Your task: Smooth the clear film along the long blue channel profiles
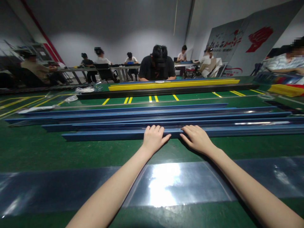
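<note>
Both bare arms stretch straight out from the near edge, over a glossy clear sheet (166, 183) lying on the green surface (71, 148), and the hands meet side by side on the nearest blue rail (106, 135). The left hand (154, 138) sits palm down, its fingers bent over the rail's top edge and its thumb spread right along the near face; whether it really clasps the rail I cannot tell. The right hand (196, 138) lies flat and loose, fingers together and angled far-left, resting on the rail without gripping. The rail runs left to right across the scene, beneath both palms. More rails (118, 117) lie just beyond it, and a yellow bar (173, 85) lies far off.
</note>
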Action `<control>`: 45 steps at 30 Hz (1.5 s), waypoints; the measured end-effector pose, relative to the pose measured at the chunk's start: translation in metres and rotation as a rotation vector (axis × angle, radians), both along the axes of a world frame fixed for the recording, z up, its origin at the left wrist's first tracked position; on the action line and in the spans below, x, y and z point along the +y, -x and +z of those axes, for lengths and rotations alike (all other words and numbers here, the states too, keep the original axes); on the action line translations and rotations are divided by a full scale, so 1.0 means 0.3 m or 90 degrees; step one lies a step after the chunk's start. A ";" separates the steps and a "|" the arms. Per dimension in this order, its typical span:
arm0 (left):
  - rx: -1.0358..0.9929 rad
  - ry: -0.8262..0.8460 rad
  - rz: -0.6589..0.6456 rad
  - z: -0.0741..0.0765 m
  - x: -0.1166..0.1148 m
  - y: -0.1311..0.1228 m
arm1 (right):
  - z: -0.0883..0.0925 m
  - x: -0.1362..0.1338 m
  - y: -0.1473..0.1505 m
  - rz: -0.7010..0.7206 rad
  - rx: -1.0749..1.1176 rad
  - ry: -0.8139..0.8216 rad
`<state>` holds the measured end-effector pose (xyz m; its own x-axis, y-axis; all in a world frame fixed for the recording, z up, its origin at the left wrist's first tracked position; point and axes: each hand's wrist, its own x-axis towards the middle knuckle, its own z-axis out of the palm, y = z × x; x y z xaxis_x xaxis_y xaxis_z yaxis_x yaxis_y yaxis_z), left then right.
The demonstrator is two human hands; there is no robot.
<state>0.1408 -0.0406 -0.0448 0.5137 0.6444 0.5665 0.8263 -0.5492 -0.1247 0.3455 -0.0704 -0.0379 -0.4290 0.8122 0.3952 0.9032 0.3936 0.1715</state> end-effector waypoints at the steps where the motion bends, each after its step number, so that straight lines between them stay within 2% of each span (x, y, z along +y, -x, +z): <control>1: 0.000 0.001 0.000 0.000 0.000 0.000 | 0.000 0.000 0.000 0.000 0.001 -0.001; 45: -0.016 0.005 -0.017 -0.005 0.005 0.007 | -0.011 0.005 0.005 0.008 0.009 -0.034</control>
<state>0.1388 -0.0391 -0.0463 0.5170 0.6343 0.5747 0.8138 -0.5725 -0.1002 0.3439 -0.0690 -0.0413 -0.4327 0.7845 0.4443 0.9009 0.3951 0.1797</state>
